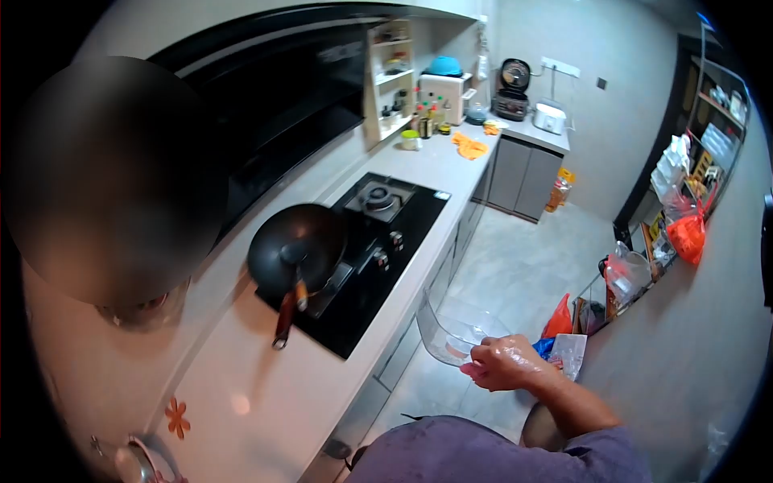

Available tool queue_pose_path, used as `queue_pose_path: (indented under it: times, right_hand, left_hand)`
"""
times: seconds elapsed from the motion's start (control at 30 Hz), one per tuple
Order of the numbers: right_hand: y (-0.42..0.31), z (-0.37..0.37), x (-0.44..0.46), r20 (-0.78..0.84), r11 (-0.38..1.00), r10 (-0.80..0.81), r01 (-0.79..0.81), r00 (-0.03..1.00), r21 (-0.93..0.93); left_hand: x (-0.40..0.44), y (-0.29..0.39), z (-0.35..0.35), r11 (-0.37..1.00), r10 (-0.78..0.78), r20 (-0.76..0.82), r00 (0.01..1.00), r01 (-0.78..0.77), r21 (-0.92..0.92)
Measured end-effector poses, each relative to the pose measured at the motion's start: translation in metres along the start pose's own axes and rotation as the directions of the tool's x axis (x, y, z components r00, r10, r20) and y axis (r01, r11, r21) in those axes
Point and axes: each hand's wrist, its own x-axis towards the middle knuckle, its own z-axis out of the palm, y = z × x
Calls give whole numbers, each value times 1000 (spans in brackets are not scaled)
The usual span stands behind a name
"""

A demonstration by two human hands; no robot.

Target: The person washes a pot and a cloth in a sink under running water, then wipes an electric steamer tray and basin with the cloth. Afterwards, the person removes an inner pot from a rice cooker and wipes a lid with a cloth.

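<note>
My right hand (509, 362), wet and shiny, is closed on the edge of a clear plastic container (447, 332). The container hangs over the floor beside the counter's front. Something pink shows at my fingertips, too small to make out. At the bottom left edge, a sliver of what looks like my left hand (171, 478) is beside a light-coloured pot or bowl (138, 463); its fingers are mostly cut off. A black wok (278, 241) with a wooden handle rests on the near burner, a ladle (298, 266) lying in it.
The black gas hob (366, 278) is set into the white counter (233, 419). An orange flower-shaped mat (178, 418) lies near. Bottles (427, 125), an orange cloth (469, 146) and a rice cooker (511, 103) stand farther back. A rack (656, 249) with bags lines the right wall.
</note>
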Motion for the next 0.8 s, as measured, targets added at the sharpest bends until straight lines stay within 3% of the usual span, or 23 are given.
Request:
queue_pose_path:
  times: [0.03,0.1,0.13,0.17,0.2,0.27,0.3,0.33,0.37,0.43,0.5,0.57,0.6,0.73,0.8]
  right_hand:
    - [24,6,3,-39,999,34,-34,999,16]
    - [62,13,13,-97,990,136,-133,986,39]
    - [83,18,20,-91,984,173,-169,981,49]
    - [105,25,28,-82,977,208,-204,975,58]
    - [127,32,35,-80,967,246,-239,966,86]
    - [171,47,48,-52,936,340,-333,939,114]
    - [193,51,54,-40,917,387,-380,921,123]
    - [213,52,59,-9,895,435,-430,901,121]
    - [233,51,62,7,867,486,-483,874,122]
    - [267,41,65,41,799,588,-588,808,128]
    - [296,24,66,76,699,701,-705,709,124]
    - [327,11,66,83,591,798,-802,597,90]
    - [344,8,64,13,575,816,-815,577,78]
    - [402,-3,65,-119,426,904,-891,411,157]
    - [429,-12,74,-96,340,940,-916,327,211]
  left_hand:
    - [-17,31,32,996,-38,96,995,46,-82]
    - [-106,161,95,955,-39,362,931,141,-260]
    - [-136,179,122,942,160,454,877,2,-336]
    - [-166,198,148,891,350,522,778,-104,-441]
    - [-221,225,163,838,444,600,666,-72,-540]
    - [-332,278,191,734,596,704,386,93,-672]
    - [-393,293,209,737,547,756,360,221,-639]
    - [-422,303,235,505,853,521,10,-263,-822]
    - [-470,329,253,463,866,485,-124,-173,-870]
    - [-549,333,289,520,815,501,-291,-12,-854]
    - [-619,352,318,656,689,597,-411,1,-755]
    - [-678,371,354,630,677,504,-537,69,-774]
    - [-704,382,372,626,660,448,-603,111,-772]
    - [-801,433,437,530,687,291,-666,184,-828]
    - [-853,453,468,492,687,219,-693,222,-842]
